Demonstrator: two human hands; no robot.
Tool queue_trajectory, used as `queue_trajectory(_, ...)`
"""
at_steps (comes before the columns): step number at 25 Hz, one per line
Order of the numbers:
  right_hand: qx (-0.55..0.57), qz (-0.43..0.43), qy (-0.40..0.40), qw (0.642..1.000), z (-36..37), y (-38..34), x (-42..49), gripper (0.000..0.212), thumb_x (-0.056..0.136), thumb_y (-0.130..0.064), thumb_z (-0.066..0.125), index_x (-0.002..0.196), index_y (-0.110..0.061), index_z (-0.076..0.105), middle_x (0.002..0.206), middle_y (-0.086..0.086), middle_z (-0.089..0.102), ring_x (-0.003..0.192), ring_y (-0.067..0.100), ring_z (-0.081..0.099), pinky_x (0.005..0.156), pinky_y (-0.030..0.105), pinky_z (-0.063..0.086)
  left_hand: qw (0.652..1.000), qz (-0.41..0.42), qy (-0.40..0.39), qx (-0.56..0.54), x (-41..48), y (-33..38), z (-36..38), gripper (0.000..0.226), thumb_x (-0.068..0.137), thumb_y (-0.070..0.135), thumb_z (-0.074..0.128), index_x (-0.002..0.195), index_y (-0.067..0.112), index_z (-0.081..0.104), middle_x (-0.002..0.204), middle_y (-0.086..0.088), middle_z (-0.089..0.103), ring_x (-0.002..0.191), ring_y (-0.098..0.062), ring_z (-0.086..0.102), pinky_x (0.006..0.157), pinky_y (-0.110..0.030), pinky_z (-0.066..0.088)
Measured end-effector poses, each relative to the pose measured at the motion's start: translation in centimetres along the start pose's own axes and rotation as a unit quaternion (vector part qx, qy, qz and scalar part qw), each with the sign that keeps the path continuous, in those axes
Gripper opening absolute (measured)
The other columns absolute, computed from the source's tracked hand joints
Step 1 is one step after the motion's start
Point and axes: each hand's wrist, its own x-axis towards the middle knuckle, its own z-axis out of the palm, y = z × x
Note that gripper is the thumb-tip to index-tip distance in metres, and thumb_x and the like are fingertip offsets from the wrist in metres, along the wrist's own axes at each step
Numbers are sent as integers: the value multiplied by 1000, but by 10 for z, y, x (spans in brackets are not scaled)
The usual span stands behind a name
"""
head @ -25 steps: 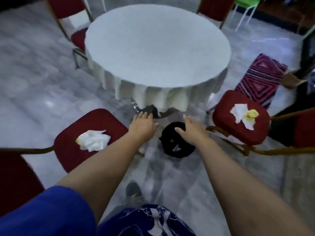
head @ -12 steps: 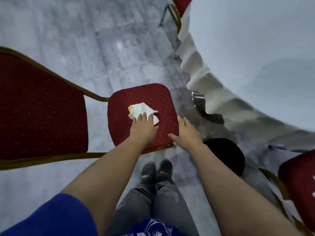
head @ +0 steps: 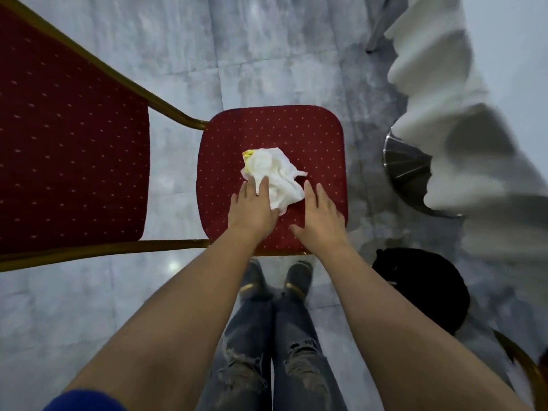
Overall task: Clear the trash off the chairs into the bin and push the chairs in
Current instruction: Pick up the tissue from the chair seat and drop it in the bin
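A person is standing over a red chair (head: 272, 134) and is looking straight down at its seat; a crumpled white napkin (head: 275, 170), showing a yellow patch at its far left corner, is lying near the middle of the cushion. The left hand (head: 252, 209) is reaching out with its fingers straight and close together; its fingertips are lying on the near left edge of the napkin, and it is gripping nothing. The right hand (head: 321, 216) is spreading flat and open just to the right of the napkin, its fingers pointing away from the person; it is holding nothing, and whether the palm is pressing on the cushion or hovering just above it cannot be told. The chair's backrest (head: 68, 137), red with pale dots and framed in gold tubing, is filling the left side of the view. A black bin (head: 424, 292) is sitting on the grey marble floor (head: 267, 48) to the right of the person's legs, near the chair but apart from it; its inside is too dark to read. Beyond the bin a white tablecloth (head: 444, 114) is hanging in folds over a shiny metal table base (head: 403, 161). Between the forearms torn blue jeans (head: 284, 351) and dark shoes (head: 296, 277) are showing.
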Motion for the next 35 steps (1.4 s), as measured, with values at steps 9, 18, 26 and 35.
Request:
queue_trajectory(9,-72,-50,68,994,68,-14,97,120,77,-59,71,153,-30,-18,165,7,-15,152,35,4,120,58,15,998,25,20,-51,120,-32,20,72,90,61,41,150,43,4,161,6,-11,148,-26,-8,112,-59,17)
queue_trajectory(18,-94,-69,135,984,76,-21,128,98,79,-41,75,155,-33,14,151,3,34,135,27,37,102,43,38,999,15,-19,-29,150,-42,26,57,82,53,58,133,30,48,132,-10,41,119,-33,41,101,-40,32)
queue_trajectory(26,150,-7,93,984,76,-25,117,55,89,-11,62,138,-28,43,125,8,38,89,24,55,74,35,52,912,-125,-164,-353,126,-43,18,38,82,25,66,118,18,57,117,-12,62,99,-27,65,82,-45,58)
queue_trajectory(35,226,23,89,970,62,3,74,60,86,-8,65,136,-32,41,123,8,36,82,25,58,75,37,56,873,-94,-253,-407,93,-13,21,37,85,22,66,120,16,57,112,-8,69,101,-24,67,91,-44,54)
